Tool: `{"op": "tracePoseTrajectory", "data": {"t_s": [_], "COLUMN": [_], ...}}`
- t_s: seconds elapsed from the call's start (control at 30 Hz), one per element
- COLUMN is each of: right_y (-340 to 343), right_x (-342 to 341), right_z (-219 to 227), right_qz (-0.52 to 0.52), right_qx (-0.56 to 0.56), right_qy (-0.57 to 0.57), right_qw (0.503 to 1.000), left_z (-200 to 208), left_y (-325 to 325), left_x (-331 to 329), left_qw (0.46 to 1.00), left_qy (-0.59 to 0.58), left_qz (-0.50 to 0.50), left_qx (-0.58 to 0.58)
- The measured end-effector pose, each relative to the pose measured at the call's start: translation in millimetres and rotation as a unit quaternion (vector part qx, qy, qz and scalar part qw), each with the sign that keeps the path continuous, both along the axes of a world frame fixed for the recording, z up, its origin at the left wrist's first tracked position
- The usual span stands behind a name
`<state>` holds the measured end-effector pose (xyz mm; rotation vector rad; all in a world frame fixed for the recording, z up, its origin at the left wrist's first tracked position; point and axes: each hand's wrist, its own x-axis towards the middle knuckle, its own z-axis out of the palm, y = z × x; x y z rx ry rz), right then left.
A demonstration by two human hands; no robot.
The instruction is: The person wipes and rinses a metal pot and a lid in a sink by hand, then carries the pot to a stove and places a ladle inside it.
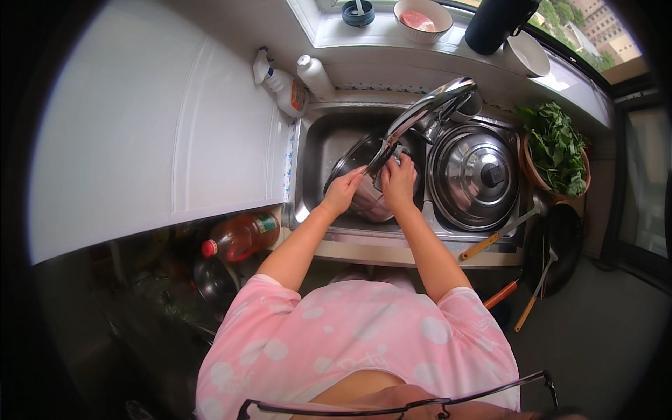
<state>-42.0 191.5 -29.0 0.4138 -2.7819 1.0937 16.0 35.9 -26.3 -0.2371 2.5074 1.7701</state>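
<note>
Over the left sink basin (pixel 318 143), my left hand (pixel 343 190) is closed on the rim of a round, shiny metal pan (pixel 374 206), which sits tilted in the basin. My right hand (pixel 399 180) presses a crumpled greyish cloth (pixel 400 151) against the pan, fingers bent around it. A curved chrome faucet (pixel 428 105) arches above both hands and hides part of the pan and cloth. Whether water is running cannot be made out.
A domed metal lid (pixel 476 171) covers the right basin. Leafy greens (pixel 558 150) fill a basket beyond it. A spray bottle (pixel 283 91) and white bottle (pixel 316 77) stand behind the sink. A wooden-handled spatula (pixel 500 234) crosses the right edge; a bowl of meat (pixel 422 21) sits on the sill.
</note>
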Motion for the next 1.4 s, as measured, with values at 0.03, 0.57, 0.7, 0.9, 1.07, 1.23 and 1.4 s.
{"op": "tracePoseTrajectory", "data": {"t_s": [0.03, 0.57, 0.7, 0.9, 1.07, 1.23, 1.4], "right_y": [-2, -3, 3, 36, 55, 53, 46], "right_x": [-1, -6, 1, 30, 7, -23, -42], "right_z": [1, 13, 0, 10, 13, 4, -12], "right_qz": [0.006, 0.004, 0.026, 0.079, -0.051, -0.097, -0.048], "right_qx": [0.001, 0.138, 0.123, 0.015, -0.147, -0.173, -0.218], "right_qy": [0.002, 0.072, 0.075, 0.005, -0.055, -0.075, -0.173], "right_qw": [1.000, 0.988, 0.989, 0.997, 0.986, 0.977, 0.959], "left_z": [2, -1, 12, 9, 37, 30, 9], "left_y": [1, -10, -9, -17, -5, -4, -21], "left_x": [0, 1, -1, 2, -4, 3, 11], "left_qw": [1.000, 0.999, 0.994, 0.995, 0.965, 0.979, 0.993], "left_qy": [-0.004, 0.006, -0.092, -0.001, -0.039, -0.043, -0.030], "left_qz": [-0.010, -0.051, -0.061, -0.104, -0.219, -0.167, -0.108], "left_qx": [0.002, 0.003, 0.023, -0.004, -0.141, -0.111, -0.039]}}
